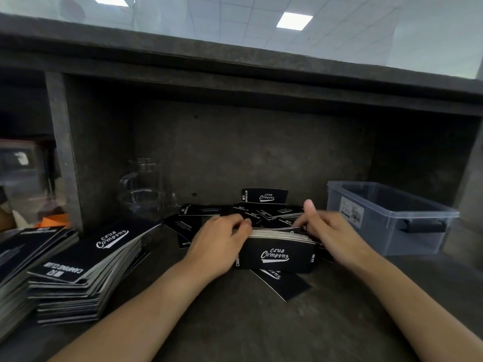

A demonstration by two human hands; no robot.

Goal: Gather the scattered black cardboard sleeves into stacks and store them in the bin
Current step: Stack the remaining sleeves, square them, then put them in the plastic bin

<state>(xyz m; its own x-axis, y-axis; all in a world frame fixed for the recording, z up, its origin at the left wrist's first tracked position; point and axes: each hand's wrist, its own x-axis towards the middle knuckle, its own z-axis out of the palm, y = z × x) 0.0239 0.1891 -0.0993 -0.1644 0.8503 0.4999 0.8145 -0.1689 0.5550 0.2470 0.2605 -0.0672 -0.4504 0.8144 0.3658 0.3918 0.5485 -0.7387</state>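
Observation:
A bundle of black cardboard sleeves (277, 253) printed "Club Camping" stands on edge at the middle of the dark counter. My left hand (222, 239) grips its left end and my right hand (328, 229) grips its right end, thumb raised. Behind the bundle, several loose sleeves (264, 205) lie scattered, one leaning against the back wall. One more single sleeve (285, 282) lies flat just in front of the bundle. A clear plastic bin (392, 218) with black handles sits to the right, and nothing shows inside it.
Two tall stacks of sleeves (86, 273) fill the near left of the counter. A glass jug (142, 189) stands at the back left. A grey partition (62, 150) divides off a left compartment holding clear containers. A shelf overhangs the counter.

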